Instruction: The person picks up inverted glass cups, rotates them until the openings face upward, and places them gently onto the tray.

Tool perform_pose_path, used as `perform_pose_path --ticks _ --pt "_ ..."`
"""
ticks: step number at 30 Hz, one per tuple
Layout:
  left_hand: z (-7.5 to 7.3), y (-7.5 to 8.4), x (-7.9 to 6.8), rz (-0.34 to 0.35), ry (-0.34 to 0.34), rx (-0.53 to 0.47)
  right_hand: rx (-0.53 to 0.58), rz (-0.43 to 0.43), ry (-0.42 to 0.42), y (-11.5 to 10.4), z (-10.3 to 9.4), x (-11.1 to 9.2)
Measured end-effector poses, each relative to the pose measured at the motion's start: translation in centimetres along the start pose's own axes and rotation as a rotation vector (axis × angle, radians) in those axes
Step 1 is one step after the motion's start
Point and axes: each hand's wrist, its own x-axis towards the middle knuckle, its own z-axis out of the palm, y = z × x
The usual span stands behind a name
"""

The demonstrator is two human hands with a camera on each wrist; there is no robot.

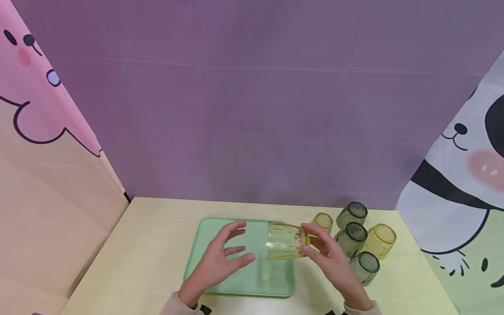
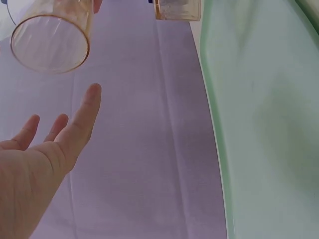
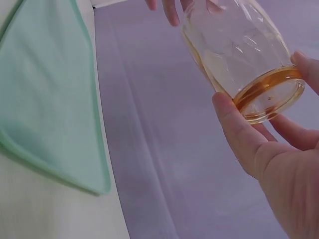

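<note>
My right hand (image 1: 328, 258) pinches a clear yellow glass tumbler (image 1: 285, 241) by its thick base. The tumbler lies sideways in the air over the right part of a green tray (image 1: 236, 286), its mouth facing left toward my other hand. In the right wrist view the thumb and fingers sit around the amber base of the tumbler (image 3: 249, 55). My left hand (image 1: 216, 260) hovers over the tray with its fingers spread and nothing in them, a short gap from the tumbler's mouth. The left wrist view shows that mouth beyond the fingertips (image 2: 92, 92).
Right of the tray, several upside-down tumblers stand close together: a small yellow one (image 1: 323, 221), a larger yellow one (image 1: 381, 241), and grey-green ones, one of them at the back (image 1: 352, 214). A purple cloth wall (image 1: 252, 109) rises behind the pale wooden table (image 1: 130, 258).
</note>
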Motion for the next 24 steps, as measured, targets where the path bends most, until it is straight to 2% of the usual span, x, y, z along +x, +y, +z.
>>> perform_pose_path --ticks 19,24 --pt "1.1 -0.1 0.6 0.012 -0.091 -0.124 0.191 0.020 -0.055 0.6 2.2 0.7" --pt "1.2 -0.2 0.7 0.015 -0.102 -0.151 0.201 0.035 -0.057 0.6 2.6 0.6"
